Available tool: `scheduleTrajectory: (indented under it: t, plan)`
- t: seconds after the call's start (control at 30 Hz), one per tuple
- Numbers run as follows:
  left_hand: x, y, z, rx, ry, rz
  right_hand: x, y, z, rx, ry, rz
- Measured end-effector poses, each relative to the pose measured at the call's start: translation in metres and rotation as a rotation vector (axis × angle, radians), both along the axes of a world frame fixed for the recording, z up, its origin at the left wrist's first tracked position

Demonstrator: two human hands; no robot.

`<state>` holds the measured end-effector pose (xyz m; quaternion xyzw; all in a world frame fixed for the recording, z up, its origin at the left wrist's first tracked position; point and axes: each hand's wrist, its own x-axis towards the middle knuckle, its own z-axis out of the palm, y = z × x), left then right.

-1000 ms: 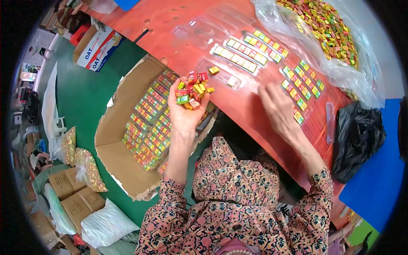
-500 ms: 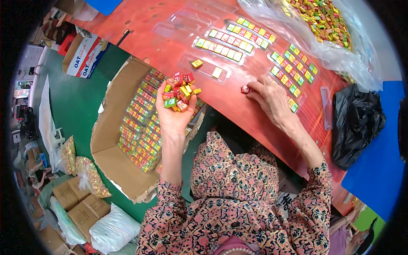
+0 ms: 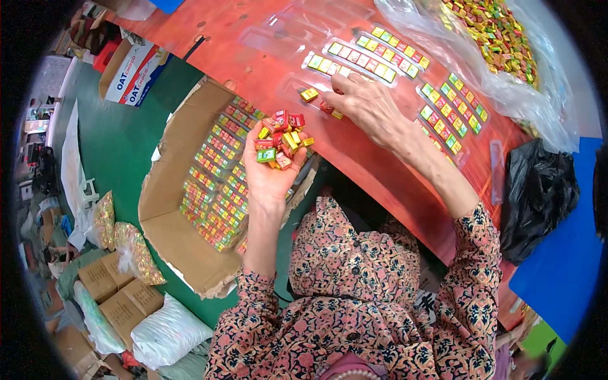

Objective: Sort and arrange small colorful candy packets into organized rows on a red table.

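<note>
My left hand [image 3: 267,180] is cupped, palm up, around a heap of small wrapped blocks [image 3: 291,140] in red, yellow and green, just off the table's near edge. Over a clear plastic tray [image 3: 290,83] my right hand [image 3: 367,104] reaches with its fingers pinched at a small red wrapped block [image 3: 326,106]. The hand covers much of that tray. A yellow wrapped block [image 3: 309,94] sits in its left part. Just beyond my right hand lies a filled tray [image 3: 351,68] with a row of the same blocks.
More filled trays [image 3: 453,111] lie right on the red table [image 3: 386,183]. A clear bag of loose blocks [image 3: 494,41] stands at the far right, near a black plastic bag [image 3: 538,190]. Left below the table, a cardboard box [image 3: 168,212] holds many filled trays.
My right hand has moved left and away from me, carrying the red block to the clear tray. The left hand still holds its heap; the whole view has shifted slightly.
</note>
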<state>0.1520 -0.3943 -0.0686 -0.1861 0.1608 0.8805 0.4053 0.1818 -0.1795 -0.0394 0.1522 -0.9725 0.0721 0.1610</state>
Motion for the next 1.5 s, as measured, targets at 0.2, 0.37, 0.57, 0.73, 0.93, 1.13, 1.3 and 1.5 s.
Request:
scheduleTrajectory:
  t: [0.2, 0.37, 0.57, 0.73, 0.93, 1.13, 1.3, 1.5]
  plan:
    - [0.0, 0.002, 0.0, -0.086, -0.02, 0.029, -0.003, 0.001, 0.001, -0.202, -0.158, 0.054]
    - [-0.002, 0.003, 0.001, -0.106, -0.024, 0.024, -0.004, 0.001, -0.011, -0.342, -0.092, 0.044]
    - [-0.002, 0.004, 0.004, -0.094, -0.043, 0.022, -0.004, -0.005, -0.003, -0.372, 0.026, -0.023]
    - [-0.004, 0.005, 0.004, -0.113, -0.055, 0.032, -0.015, -0.014, -0.005, -0.329, -0.008, 0.027]
    - [-0.004, 0.01, 0.006, -0.11, -0.029, 0.015, -0.026, -0.018, -0.007, -0.215, -0.033, 0.074]
    - [-0.006, 0.01, 0.004, -0.091, -0.028, 0.012, -0.027, -0.019, -0.003, -0.35, -0.006, 0.029]
    - [-0.004, 0.012, 0.01, -0.115, -0.006, -0.017, -0.021, -0.027, 0.012, -1.09, -0.37, 0.016]
    - [-0.006, 0.02, 0.012, -0.034, -0.039, 0.027, -0.014, -0.035, 0.027, -1.006, -0.334, 0.078]
